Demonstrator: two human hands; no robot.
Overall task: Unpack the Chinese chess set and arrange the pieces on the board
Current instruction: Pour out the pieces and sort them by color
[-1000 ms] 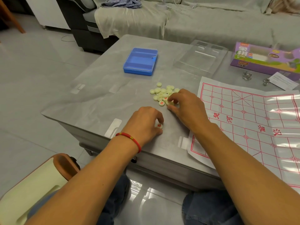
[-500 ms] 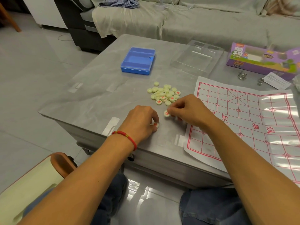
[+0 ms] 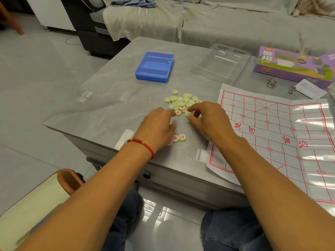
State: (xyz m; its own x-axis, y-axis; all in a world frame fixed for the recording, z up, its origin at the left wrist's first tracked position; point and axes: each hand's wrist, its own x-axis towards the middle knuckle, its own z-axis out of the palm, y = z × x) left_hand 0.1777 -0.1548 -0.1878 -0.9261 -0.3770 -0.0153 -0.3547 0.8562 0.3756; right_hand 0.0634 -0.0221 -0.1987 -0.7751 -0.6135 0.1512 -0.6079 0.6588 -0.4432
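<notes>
The pile of pale chess pieces (image 3: pixel 183 103) lies on the grey table (image 3: pixel 112 105), just left of the paper board (image 3: pixel 282 134). Half a second ago the left hand (image 3: pixel 155 129) sat nearer the table edge over a red-marked piece; now it has reached up to the pile, fingers stretched and fairly straight, the tips touching a red-marked piece at the pile's near edge. Three sorted pieces (image 3: pixel 178 138) now lie uncovered beside its palm. The right hand (image 3: pixel 210 120) has gone back to the pile, fingers loosely curled over it; whether it grips a piece I cannot tell. Behind stands a sofa (image 3: pixel 235 20) on a tiled floor. The blue box (image 3: pixel 155 66) holds nothing; a clear tray (image 3: pixel 219 62) and purple carton (image 3: pixel 295 64) lie further right.
</notes>
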